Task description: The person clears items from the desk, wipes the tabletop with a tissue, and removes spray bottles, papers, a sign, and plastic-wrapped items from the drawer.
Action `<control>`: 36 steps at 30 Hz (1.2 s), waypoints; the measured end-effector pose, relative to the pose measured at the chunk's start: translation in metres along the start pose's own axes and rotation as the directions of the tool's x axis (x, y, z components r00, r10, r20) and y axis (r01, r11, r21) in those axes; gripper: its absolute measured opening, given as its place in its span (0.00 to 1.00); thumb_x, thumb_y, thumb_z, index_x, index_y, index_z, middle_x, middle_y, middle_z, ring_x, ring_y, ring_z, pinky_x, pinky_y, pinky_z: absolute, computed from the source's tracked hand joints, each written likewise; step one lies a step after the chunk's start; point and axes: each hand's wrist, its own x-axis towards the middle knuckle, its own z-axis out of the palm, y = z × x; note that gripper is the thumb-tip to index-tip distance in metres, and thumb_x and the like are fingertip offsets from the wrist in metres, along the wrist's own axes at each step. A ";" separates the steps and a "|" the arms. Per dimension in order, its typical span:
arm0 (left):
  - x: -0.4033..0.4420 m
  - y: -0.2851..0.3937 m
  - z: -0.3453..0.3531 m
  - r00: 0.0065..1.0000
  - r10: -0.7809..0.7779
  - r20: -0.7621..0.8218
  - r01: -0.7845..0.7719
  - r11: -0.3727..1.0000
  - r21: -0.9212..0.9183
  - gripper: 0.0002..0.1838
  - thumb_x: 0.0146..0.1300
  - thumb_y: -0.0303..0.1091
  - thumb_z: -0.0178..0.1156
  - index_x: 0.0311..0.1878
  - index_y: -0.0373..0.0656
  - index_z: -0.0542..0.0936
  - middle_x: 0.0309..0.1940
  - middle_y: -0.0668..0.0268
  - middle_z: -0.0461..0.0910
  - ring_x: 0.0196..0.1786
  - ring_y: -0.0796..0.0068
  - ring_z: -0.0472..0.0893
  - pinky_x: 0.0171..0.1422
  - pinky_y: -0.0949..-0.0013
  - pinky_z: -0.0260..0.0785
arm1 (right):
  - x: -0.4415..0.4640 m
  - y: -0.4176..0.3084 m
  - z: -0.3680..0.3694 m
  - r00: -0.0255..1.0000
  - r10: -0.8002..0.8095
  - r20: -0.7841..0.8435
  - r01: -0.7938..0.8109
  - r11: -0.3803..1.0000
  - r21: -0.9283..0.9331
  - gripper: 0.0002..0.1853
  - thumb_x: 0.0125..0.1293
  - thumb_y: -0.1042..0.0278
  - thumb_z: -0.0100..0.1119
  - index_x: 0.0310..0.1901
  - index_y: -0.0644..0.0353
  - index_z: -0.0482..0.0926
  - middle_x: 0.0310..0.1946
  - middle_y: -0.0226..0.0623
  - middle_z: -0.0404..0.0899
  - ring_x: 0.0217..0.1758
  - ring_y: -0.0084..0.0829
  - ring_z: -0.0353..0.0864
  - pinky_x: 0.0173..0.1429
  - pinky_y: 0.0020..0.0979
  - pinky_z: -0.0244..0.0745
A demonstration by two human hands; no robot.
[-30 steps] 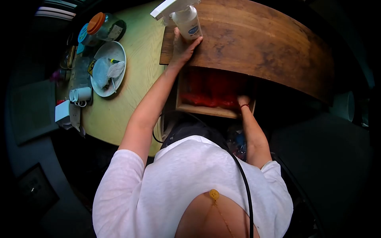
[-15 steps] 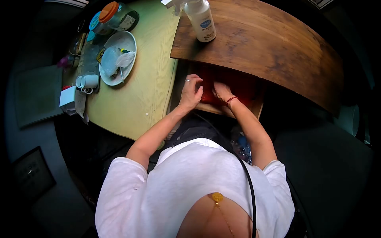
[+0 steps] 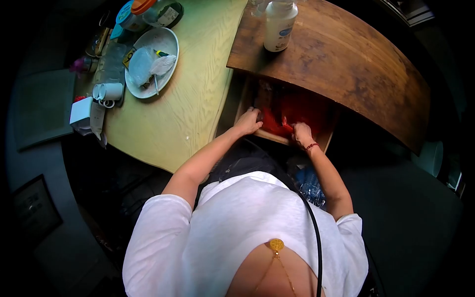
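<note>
Beneath the brown tabletop, a wooden drawer (image 3: 275, 138) stands pulled out, with a crumpled red sheet (image 3: 311, 110), possibly plastic, inside it. My right hand (image 3: 302, 134) is closed on a raised fold of this sheet near the drawer's front right. At the front left corner of the drawer is my left hand (image 3: 249, 122), its fingers curled over the inside edge. Something small and dark shows at those fingertips, too dim to name. Shadow hides the back of the drawer.
A spray bottle (image 3: 280, 27) stands on the brown wooden tabletop (image 3: 341, 54). On the pale green table (image 3: 163, 131) to the left are a white oval dish (image 3: 169, 81) holding plastic bags, white mugs (image 3: 110, 91), a tissue box (image 3: 81, 112) and lidded jars (image 3: 163, 14).
My right hand has drawn back toward the drawer's front right, pulling up a red fold. My left hand has lowered onto the front left corner. The view has shifted slightly.
</note>
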 end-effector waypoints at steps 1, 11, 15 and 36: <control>0.002 -0.001 0.003 1.000 0.003 0.001 -0.003 1.000 -0.006 0.22 0.53 0.35 0.61 0.50 0.35 0.72 0.48 0.48 0.70 0.50 0.52 0.74 0.54 0.59 0.67 | -0.021 0.007 0.002 0.997 0.012 -0.074 -0.006 0.997 0.080 0.10 0.44 0.72 0.58 0.32 0.60 0.78 0.34 0.46 0.78 0.42 0.46 0.77 0.45 0.41 0.73; 0.005 0.024 0.038 0.939 0.131 0.318 -0.159 0.985 0.064 0.26 0.53 0.35 0.62 0.55 0.36 0.69 0.53 0.46 0.67 0.57 0.47 0.68 0.60 0.56 0.64 | -0.160 0.017 -0.058 0.877 0.124 -0.465 0.064 0.928 0.368 0.09 0.36 0.79 0.57 0.25 0.62 0.73 0.24 0.41 0.70 0.34 0.45 0.71 0.37 0.39 0.68; 0.014 0.056 0.045 0.984 0.139 -0.108 -0.137 0.990 0.021 0.27 0.52 0.31 0.61 0.56 0.37 0.66 0.51 0.46 0.67 0.54 0.47 0.69 0.57 0.55 0.65 | -0.185 0.006 -0.083 0.872 0.080 -0.483 0.059 0.962 0.266 0.09 0.35 0.83 0.55 0.23 0.63 0.70 0.24 0.41 0.67 0.32 0.44 0.70 0.35 0.38 0.67; 0.079 0.184 0.041 0.923 0.385 -0.003 -0.358 0.855 -0.374 0.09 0.54 0.27 0.51 0.36 0.35 0.76 0.31 0.51 0.78 0.38 0.53 0.77 0.44 0.62 0.68 | -0.235 0.026 -0.108 0.621 0.147 -0.770 0.006 0.981 0.193 0.11 0.43 0.85 0.51 0.30 0.65 0.77 0.38 0.41 0.79 0.45 0.43 0.75 0.50 0.36 0.72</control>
